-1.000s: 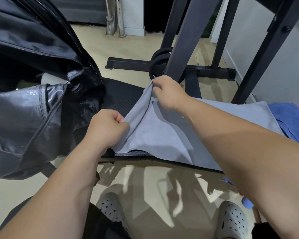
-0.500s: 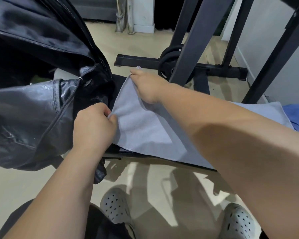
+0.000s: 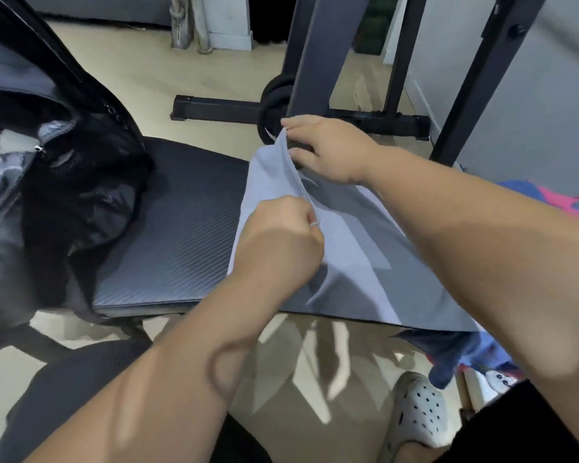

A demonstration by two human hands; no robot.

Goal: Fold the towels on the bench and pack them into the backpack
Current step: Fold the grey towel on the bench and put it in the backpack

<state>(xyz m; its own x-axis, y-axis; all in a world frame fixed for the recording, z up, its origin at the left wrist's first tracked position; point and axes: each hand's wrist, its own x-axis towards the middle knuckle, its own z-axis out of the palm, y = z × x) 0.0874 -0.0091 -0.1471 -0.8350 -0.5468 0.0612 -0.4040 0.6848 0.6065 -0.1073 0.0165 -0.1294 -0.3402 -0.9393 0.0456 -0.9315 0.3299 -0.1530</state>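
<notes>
Grey towel [image 3: 365, 255] lies on the table [image 3: 181, 228], first fold underway, nothing visibly packed. Left hand [image 3: 278, 242], nearer, fingers curled, pinches the near corner of the raised edge. Right hand [image 3: 328, 148] pinches the far corner. Backpack [image 3: 47, 195] sits unzipped at the table's left end. Blue and pink towels [image 3: 549, 198] lie unfolded far right.

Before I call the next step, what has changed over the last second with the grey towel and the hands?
The left hand and right hand carried the left edge of the grey towel rightward, away from the backpack, lifting it over the rest of the towel; bare bench now shows between towel and backpack. Unchanged: both hands pinch that edge, and the backpack sits on the bench's left end.
</notes>
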